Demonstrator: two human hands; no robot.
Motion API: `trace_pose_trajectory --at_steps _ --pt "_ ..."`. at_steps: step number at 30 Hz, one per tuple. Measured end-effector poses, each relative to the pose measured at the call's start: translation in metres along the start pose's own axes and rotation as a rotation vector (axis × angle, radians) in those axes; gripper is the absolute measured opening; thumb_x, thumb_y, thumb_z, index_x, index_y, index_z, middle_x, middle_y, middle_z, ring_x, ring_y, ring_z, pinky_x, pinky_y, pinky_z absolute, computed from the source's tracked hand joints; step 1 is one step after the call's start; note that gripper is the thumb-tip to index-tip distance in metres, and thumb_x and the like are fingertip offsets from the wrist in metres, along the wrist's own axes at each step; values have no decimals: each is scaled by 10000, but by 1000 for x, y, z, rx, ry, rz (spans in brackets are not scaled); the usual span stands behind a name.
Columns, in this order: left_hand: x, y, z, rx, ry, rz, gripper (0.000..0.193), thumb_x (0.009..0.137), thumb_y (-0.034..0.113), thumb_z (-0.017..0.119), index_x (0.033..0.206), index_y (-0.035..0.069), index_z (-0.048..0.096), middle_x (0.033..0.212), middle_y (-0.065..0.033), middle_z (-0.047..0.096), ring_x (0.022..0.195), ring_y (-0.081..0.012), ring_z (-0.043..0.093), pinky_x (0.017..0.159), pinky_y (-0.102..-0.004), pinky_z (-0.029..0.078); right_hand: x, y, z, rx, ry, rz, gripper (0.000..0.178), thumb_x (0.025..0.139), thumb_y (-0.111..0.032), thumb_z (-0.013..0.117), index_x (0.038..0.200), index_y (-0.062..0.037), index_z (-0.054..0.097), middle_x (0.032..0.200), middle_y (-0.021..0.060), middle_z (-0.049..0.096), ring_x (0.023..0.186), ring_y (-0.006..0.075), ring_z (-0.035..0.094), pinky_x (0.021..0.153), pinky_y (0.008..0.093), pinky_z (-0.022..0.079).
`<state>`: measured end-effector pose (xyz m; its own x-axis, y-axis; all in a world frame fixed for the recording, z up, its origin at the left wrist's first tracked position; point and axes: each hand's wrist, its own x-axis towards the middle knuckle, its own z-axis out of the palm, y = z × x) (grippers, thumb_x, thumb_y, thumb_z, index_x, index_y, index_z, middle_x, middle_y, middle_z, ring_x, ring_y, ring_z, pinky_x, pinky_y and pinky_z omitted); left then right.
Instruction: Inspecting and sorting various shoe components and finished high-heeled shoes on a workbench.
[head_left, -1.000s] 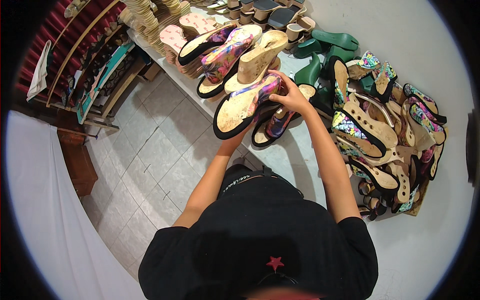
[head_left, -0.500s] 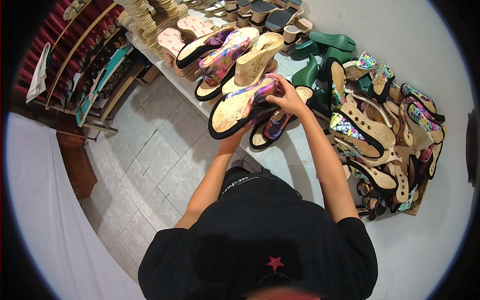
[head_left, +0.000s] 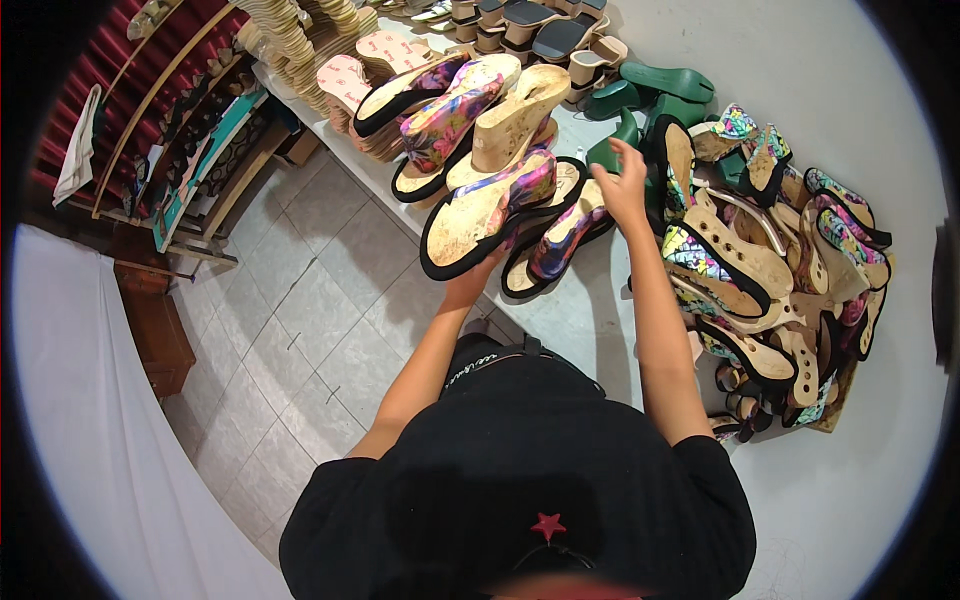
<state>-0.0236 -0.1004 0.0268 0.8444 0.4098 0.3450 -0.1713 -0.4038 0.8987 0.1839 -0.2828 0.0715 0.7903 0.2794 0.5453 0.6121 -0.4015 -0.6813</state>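
Observation:
My left hand (head_left: pixel 474 284) is closed around a sandal (head_left: pixel 460 228) from below, its fingers mostly hidden under it. The sandal has a purple floral strap, a black-edged sole and a worn wooden-looking footbed. My right hand (head_left: pixel 625 188) is raised off it, fingers apart and holding nothing, near a green plastic shoe form (head_left: pixel 610 150). Between my hands, a matching floral sandal (head_left: pixel 560 245) rests at the table's edge. Beyond the held sandal are a bare tan wedge form (head_left: pixel 520 115) and another floral sandal (head_left: pixel 440 135).
A heap of patterned sandals and perforated wooden forms (head_left: pixel 735 250) covers the table's right side. Stacked pale soles (head_left: pixel 285 60) and pink insoles (head_left: pixel 345 85) stand at the far left. Dark block-heeled soles (head_left: pixel 560 40) line the back. A rack (head_left: pixel 205 170) stands left over tiled floor (head_left: pixel 300 320).
My right hand has let go of the held sandal and moved right, its fingers spreading. The left hand keeps the sandal in nearly the same place.

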Motion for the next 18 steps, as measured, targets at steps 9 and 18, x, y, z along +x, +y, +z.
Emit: trace_pose_trajectory --at_steps 9,18 --pt "9 19 -10 354 -55 214 426 790 158 634 1189 60 524 1253 -77 504 1149 -208 472 967 -332 347 -104 -7 35 707 141 1046 771 743 -406 651 1255 48 297 1216 177 421 1107 253 421 953 350 321" --pt "-12 17 -22 290 -158 122 384 775 237 659 1124 97 577 1171 -67 560 1088 -196 519 919 -345 385 -104 51 46 845 138 827 681 752 -351 665 1239 12 357 1203 132 471 1107 220 456 966 328 324"
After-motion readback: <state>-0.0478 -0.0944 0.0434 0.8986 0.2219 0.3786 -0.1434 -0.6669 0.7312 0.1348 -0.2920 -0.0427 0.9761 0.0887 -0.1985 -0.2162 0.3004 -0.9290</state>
